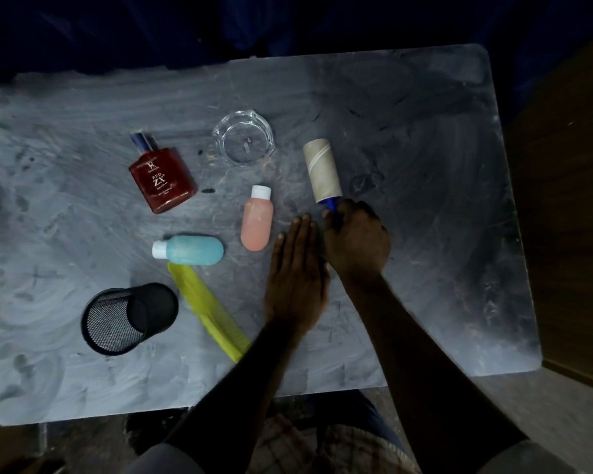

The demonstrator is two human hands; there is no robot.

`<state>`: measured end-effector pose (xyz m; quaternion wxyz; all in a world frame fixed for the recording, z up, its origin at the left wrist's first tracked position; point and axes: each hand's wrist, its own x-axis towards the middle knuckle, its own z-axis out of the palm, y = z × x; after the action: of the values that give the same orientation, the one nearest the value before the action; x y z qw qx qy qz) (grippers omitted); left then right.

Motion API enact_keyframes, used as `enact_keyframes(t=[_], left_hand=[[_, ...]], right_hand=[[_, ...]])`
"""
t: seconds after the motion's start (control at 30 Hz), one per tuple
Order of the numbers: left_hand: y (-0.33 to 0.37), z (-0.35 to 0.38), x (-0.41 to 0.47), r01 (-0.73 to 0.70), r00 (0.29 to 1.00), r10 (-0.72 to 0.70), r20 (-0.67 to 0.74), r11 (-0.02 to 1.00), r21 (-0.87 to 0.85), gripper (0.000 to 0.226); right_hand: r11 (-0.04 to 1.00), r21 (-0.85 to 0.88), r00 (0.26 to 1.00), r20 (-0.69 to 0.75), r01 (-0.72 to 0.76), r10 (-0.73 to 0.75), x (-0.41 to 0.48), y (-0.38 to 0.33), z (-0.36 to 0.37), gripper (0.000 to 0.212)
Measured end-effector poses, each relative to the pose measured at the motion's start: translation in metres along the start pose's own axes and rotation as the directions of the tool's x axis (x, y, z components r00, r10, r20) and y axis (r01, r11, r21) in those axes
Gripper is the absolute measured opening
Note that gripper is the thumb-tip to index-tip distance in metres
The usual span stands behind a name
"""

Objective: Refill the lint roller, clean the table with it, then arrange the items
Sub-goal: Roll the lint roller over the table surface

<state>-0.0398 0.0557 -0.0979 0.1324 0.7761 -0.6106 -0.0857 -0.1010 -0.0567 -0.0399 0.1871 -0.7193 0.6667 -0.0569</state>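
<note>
Counter [425, 302]: one grey, scuffed slab filling most of the frame.
Lint roller [322, 172]: one, right of centre, lying on the counter with a bare cardboard core pointing to the upper left and its blue handle [332, 203] at the lower right.
Right grip [356, 239]: clenched around the roller's blue handle, just below the core.
Left grip [297, 271]: released, fingers straight and together, palm down on the counter, touching the right grip's left side.
Squeeze bottles: two, both white-capped and lying down; a pink bottle [256, 220] at centre with its cap up, and a blue bottle [192, 249] to its lower left with its cap to the left.
Perfume bottle [163, 179]: one, red, lying flat in the upper left, label up.
Glass ashtray [267, 131]: one, clear, above the pink bottle.
Comb [206, 309]: one, yellow, running diagonally below the blue bottle, its lower end under the left forearm.
Mesh cup [158, 302]: one, black, tipped on its side in the lower left, mouth to the lower left.
</note>
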Motion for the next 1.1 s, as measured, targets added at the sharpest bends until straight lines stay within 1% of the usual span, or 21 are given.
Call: enact_keyframes(t=[0.13, 0.3, 0.5, 0.6, 0.8, 0.87, 0.97, 1.1], left_hand=[[0.000, 0.000, 0.000, -0.002, 1.000, 0.002, 0.008, 1.000, -0.007, 0.066], [0.001, 0.000, 0.000, 0.013, 1.000, -0.013, 0.001, 1.000, -0.027, 0.067], [-0.001, -0.001, 0.001, 0.014, 1.000, -0.015, -0.024, 0.998, -0.058, 0.071], [0.000, -0.001, 0.001, 0.009, 1.000, -0.010, -0.018, 0.999, -0.053, 0.071], [0.001, 0.000, 0.001, 0.021, 1.000, -0.022, -0.022, 0.998, -0.054, 0.070], [0.001, 0.000, 0.001, 0.014, 1.000, -0.015, -0.028, 0.999, -0.039, 0.070], [0.000, 0.002, 0.001, 0.004, 0.999, -0.005, -0.039, 1.000, -0.023, 0.069], [-0.002, 0.004, 0.001, -0.004, 0.999, 0.004, -0.047, 1.000, -0.009, 0.067]], right_hand=[[1.000, 0.025, 1.000, 0.010, -0.011, 0.011, 0.000, -0.001, 0.003, 0.035], [0.991, 0.088, 0.995, -0.003, -0.099, 0.099, 0.010, 0.017, -0.004, 0.032], [0.963, 0.141, 0.973, 0.008, -0.229, 0.231, 0.032, 0.060, -0.023, 0.032], [0.943, 0.173, 0.957, -0.012, -0.283, 0.290, 0.039, 0.083, -0.031, 0.033], [0.928, 0.188, 0.938, -0.073, -0.322, 0.340, 0.046, 0.131, -0.050, 0.037], [0.915, 0.186, 0.924, -0.069, -0.358, 0.376, 0.047, 0.147, -0.058, 0.037], [0.882, 0.238, 0.902, -0.050, -0.406, 0.429, 0.046, 0.170, -0.069, 0.036], [0.838, 0.257, 0.860, -0.047, -0.482, 0.509, 0.043, 0.191, -0.082, 0.041]])
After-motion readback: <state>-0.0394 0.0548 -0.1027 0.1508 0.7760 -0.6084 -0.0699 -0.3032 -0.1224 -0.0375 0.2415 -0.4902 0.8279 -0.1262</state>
